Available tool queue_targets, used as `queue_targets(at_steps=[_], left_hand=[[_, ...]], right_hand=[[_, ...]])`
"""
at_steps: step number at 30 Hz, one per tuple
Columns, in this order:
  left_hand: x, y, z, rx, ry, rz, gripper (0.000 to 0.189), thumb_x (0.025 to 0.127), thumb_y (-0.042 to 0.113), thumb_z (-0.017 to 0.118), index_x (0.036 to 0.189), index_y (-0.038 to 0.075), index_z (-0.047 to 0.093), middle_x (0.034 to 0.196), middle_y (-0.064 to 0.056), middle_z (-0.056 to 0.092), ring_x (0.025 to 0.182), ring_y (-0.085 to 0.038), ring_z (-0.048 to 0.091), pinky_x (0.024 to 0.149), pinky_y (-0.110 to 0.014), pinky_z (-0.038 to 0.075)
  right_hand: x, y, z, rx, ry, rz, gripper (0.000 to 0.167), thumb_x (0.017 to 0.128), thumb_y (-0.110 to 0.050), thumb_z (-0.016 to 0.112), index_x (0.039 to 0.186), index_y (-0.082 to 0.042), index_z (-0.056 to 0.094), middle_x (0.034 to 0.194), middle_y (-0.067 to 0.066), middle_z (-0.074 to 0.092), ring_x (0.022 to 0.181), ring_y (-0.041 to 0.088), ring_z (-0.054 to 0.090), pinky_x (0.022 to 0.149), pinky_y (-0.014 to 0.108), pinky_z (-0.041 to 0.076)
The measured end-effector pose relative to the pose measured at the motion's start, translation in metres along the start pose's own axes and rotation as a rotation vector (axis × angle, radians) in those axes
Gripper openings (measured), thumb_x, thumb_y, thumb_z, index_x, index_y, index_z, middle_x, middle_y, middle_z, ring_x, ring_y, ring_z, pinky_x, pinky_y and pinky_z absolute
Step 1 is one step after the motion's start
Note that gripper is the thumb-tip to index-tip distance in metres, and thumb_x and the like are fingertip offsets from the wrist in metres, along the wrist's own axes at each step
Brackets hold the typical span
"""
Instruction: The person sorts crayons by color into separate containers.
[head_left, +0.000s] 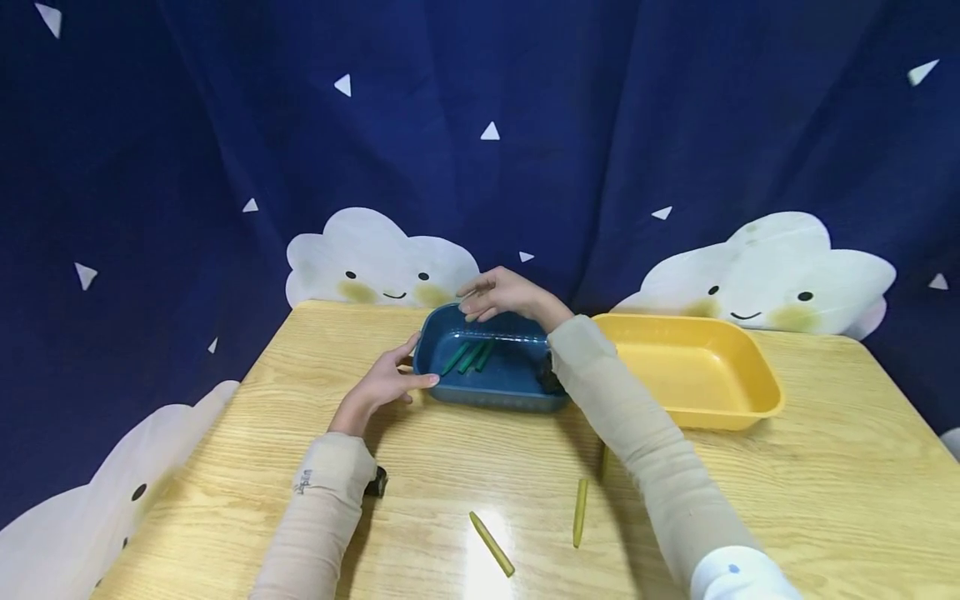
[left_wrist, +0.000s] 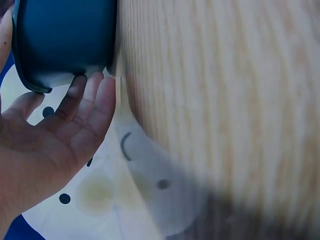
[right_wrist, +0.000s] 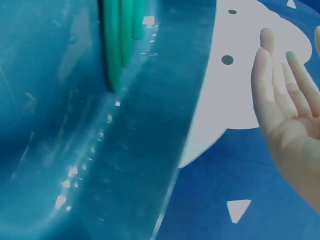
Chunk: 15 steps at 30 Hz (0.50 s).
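My left hand (head_left: 386, 379) cups the left end of a dark blue plastic bin (head_left: 498, 400). Its thumb lies at the near rim, and the fingers (left_wrist: 75, 97) rest against the outside of the end wall. Three green crayons (head_left: 467, 357) lie side by side in the bin's left half. Over the bin's far rim hovers my right hand (head_left: 506, 293), its fingers loosely extended with nothing between them. In the right wrist view that palm (right_wrist: 292, 135) stands apart from the bin wall, beyond the rim.
A yellow plastic bin (head_left: 697, 375) stands to the right, partly behind my right sleeve. Two olive-yellow crayons (head_left: 491, 543) lie on the wooden table (head_left: 420, 492) in front, with another piece half hidden by the sleeve. A navy cloud-print curtain (head_left: 450, 67) hangs behind.
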<state>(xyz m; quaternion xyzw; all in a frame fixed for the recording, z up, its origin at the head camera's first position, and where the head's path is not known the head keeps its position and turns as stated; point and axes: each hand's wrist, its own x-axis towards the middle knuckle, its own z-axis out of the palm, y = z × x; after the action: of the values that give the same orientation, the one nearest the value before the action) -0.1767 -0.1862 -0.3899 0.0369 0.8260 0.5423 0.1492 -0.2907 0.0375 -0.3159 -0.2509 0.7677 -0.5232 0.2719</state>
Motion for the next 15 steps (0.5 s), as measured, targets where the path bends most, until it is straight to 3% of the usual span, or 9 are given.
queue_targets(at_steps=[7,15], left_hand=[[0.001,0.002,0.001,0.030,0.011,0.010,0.087,0.082,0.023,0.069,0.148,0.018,0.012,0.128,-0.026,0.040,0.112,-0.038,0.049,0.064,-0.042,0.052],[-0.002,0.003,0.001,0.028,0.007,0.004,0.088,0.082,0.023,0.070,0.148,0.017,0.011,0.129,-0.027,0.038,0.111,-0.037,0.050,0.061,-0.042,0.051]], right_hand=[[-0.026,-0.015,-0.004,-0.017,0.008,-0.073,0.044,0.085,-0.005,0.064,0.125,0.006,0.051,0.110,0.022,0.061,0.090,0.025,0.064,0.082,0.040,0.049],[-0.058,-0.015,-0.006,0.000,0.040,-0.125,0.042,0.085,-0.003,0.062,0.124,0.008,0.051,0.112,0.026,0.058,0.090,0.025,0.064,0.082,0.043,0.048]])
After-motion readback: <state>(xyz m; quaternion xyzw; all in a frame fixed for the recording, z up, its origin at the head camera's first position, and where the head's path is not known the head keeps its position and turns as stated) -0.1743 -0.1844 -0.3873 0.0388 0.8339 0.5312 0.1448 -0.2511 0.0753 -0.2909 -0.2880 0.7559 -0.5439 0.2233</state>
